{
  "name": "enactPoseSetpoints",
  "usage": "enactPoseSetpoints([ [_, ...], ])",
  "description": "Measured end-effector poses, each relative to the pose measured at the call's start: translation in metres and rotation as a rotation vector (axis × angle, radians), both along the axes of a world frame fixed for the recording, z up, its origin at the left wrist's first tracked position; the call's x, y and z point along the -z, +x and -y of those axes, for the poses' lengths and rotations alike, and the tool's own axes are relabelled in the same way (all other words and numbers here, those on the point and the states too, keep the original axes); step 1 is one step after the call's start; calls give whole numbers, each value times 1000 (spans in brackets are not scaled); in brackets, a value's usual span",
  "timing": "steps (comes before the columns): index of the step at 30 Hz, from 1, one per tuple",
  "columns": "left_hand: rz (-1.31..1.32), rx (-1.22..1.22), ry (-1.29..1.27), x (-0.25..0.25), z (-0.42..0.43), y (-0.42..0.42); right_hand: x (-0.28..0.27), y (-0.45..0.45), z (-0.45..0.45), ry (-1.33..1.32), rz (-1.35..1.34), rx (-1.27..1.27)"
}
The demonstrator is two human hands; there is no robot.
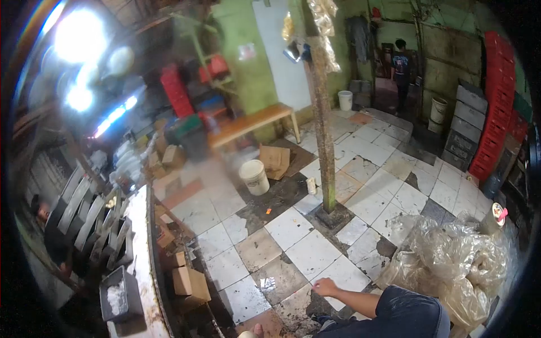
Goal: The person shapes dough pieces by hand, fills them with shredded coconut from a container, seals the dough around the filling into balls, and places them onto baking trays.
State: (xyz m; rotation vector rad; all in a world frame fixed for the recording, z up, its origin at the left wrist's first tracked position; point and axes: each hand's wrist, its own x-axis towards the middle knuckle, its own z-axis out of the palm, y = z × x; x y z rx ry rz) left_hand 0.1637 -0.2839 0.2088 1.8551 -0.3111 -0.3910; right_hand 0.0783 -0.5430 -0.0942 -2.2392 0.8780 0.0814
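Observation:
My right hand reaches out from a dark short sleeve at the bottom of the view. Its fingers look curled in, and nothing shows in them. The hand hangs over the tiled floor, touching nothing that I can see. At the bottom edge a small patch of skin shows beside a pale rounded thing. Whether that skin is my left hand or a foot, I cannot tell. To the right of my arm lies a heap of clear plastic bags.
A post stands mid-floor. Behind it are a white bucket, flattened cardboard and a wooden bench. Red crates are stacked right. A counter with a grey tub runs left. One person stands near the doorway.

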Motion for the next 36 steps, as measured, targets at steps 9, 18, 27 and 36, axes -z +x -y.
enactPoseSetpoints([
  [9,98,-135,-86,-9,-112,-45,-286,56,-237,384,1026,-884],
  [18,258,-479,-180,-15,-292,-122,-322,-13,-450,183,1207,-1736],
  [27,510,-750,-176,-44,-387,-153,-380,-11,-535,228,1241,-2027],
  [36,1153,-1254,1583,-38,-409,-124,-443,61,-580,175,1482,-2323],
])
